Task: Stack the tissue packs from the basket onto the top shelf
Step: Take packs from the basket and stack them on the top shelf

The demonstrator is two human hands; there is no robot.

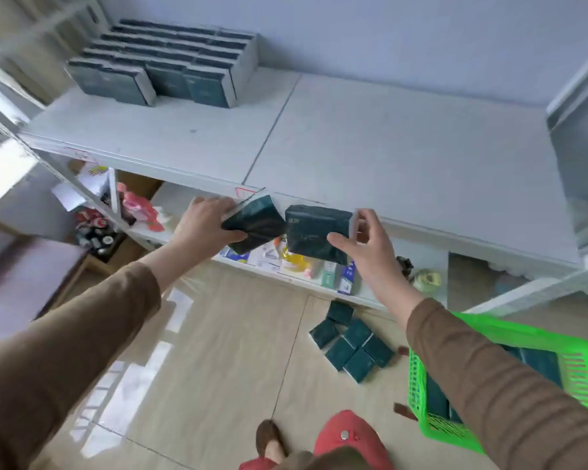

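Overhead, the left hand grips one tissue pack and the right hand pinches another pack, both just before the top shelf edge. More packs sit stacked at eleven o'clock, with others in the basket at four o'clock. They look light, soft and slick-wrapped, so holding across the short sides seems safest.

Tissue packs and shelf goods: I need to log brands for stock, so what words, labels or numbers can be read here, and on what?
None can be read.
Pack in right hand: faint pale print, too blurred.
Pack in left hand: no legible text.
Stacked packs on top shelf: marks blurred.
Boxes on lower shelf: print too small.
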